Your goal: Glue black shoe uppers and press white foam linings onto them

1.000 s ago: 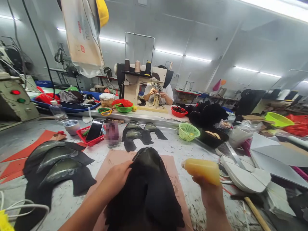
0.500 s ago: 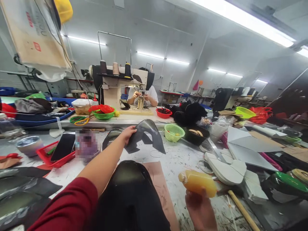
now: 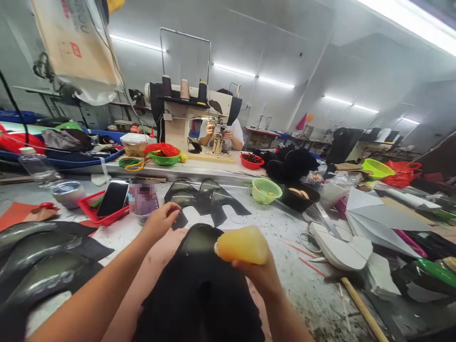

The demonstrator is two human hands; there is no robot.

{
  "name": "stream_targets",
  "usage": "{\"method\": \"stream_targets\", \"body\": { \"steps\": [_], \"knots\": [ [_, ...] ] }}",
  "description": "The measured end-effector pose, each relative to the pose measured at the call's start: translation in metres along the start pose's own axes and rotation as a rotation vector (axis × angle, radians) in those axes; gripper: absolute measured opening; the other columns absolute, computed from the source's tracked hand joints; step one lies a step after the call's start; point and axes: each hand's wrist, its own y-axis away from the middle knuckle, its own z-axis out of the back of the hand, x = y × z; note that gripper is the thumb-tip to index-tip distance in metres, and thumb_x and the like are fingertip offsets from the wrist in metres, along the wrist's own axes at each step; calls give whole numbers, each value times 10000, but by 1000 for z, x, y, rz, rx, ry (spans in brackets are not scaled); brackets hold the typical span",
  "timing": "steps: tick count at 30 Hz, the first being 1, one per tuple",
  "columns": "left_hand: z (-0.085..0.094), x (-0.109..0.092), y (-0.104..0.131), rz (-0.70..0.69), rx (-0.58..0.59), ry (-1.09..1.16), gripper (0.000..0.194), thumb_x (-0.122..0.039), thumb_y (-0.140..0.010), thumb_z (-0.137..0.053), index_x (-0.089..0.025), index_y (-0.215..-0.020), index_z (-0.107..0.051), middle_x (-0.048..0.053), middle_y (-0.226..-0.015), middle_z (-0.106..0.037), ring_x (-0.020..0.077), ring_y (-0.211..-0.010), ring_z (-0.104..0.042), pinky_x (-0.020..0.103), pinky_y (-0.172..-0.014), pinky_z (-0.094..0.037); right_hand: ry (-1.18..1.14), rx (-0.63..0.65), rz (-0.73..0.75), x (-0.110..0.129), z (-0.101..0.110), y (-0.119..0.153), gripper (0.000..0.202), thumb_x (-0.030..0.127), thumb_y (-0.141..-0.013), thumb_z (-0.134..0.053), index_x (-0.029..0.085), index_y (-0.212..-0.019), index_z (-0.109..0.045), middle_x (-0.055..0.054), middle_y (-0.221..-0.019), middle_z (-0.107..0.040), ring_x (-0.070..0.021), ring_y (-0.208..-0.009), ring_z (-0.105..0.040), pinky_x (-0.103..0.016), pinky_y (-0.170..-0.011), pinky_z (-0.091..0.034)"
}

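In the head view my right hand (image 3: pixel 263 275) grips a squeeze bottle (image 3: pixel 245 244) of yellow liquid, tilted with its nozzle to the left. Below the nozzle is a large black shoe-upper piece (image 3: pixel 199 285) with a glossy rounded toe end. My left hand (image 3: pixel 164 218) is empty, its fingers loosely stretched. Just beyond it, two curved black pieces (image 3: pixel 213 197) with cut-outs lie side by side on the white bench. More black pieces (image 3: pixel 53 261) are stacked at the left. A pinkish sheet (image 3: pixel 155 266) shows under the large black piece.
A red basket (image 3: pixel 103 218) with a phone (image 3: pixel 113 199) stands left, near a metal cup (image 3: pixel 68 194). Beyond are a green basket (image 3: pixel 266 191) and a sewing machine (image 3: pixel 192 114) with a person behind it. White pads (image 3: pixel 342 244) and a wooden handle (image 3: pixel 363 308) lie right.
My left hand has let go of a curved black piece, now flat on the bench, and drawn back toward me. My right hand has brought the bottle left, over the large black piece.
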Motion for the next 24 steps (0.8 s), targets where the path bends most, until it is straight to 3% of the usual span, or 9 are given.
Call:
{"method": "stream_targets", "body": {
  "steps": [2,4,6,8,12,16,20,24],
  "knots": [
    [-1,14,48,-81,-80,-68,175,-342,-757,-475,-199,-752,-576,7,-723,-587,182,-712,-564,313,-681,-460,251,89,130,10,-25,-6,579,395,-496,-776,221,-992,-534,-58,-912,-638,-244,-798,-604,-360,-683,-509],
    [-12,31,92,-307,-57,-250,223,-365,-796,-444,-210,-762,-601,25,-746,-618,187,-713,-582,316,-665,-485,444,219,235,15,-43,-12,562,359,-511,-762,230,-1002,-522,-55,-942,-633,-242,-835,-598,-348,-711,-497],
    [-28,47,124,-501,-61,-387,205,-331,-796,-491,-235,-921,-621,46,-926,-643,204,-855,-599,333,-752,-503,556,372,291,18,-54,-17,502,324,-566,-719,231,-1016,-518,-49,-955,-634,-235,-845,-601,-330,-713,-490],
    [-41,60,141,-626,-118,-498,263,-321,-798,-516,-248,-1036,-602,62,-1032,-633,226,-951,-588,364,-816,-502,656,413,327,20,-59,-23,459,298,-625,-659,227,-1052,-506,-55,-974,-629,-234,-846,-603,-324,-707,-484],
    [-50,70,146,-728,-197,-602,286,-320,-840,-464,-222,-1074,-597,78,-1051,-638,242,-991,-584,379,-824,-514,801,266,346,23,-64,-31,425,270,-676,-593,207,-1083,-487,-84,-982,-613,-243,-832,-600,-328,-680,-467],
    [-49,69,142,-791,-209,-603,290,-306,-861,-430,-194,-1053,-616,94,-1018,-654,244,-981,-590,378,-815,-520,804,441,321,26,-71,-40,443,329,-633,-664,227,-1032,-499,-43,-928,-629,-223,-801,-603,-297,-665,-459],
    [-51,69,143,-766,-176,-578,286,-296,-862,-432,-211,-1067,-613,90,-1045,-647,247,-1002,-579,392,-831,-512,843,279,300,29,-83,-43,481,355,-660,-658,179,-1069,-474,-92,-960,-617,-235,-820,-596,-319,-688,-452],
    [-55,73,145,-776,-208,-539,289,-315,-861,-431,-203,-1044,-625,98,-1011,-652,251,-980,-588,399,-822,-513,838,579,307,32,-96,-34,481,351,-603,-712,229,-1023,-513,-38,-911,-640,-216,-782,-608,-284,-639,-449]
  ]
}}
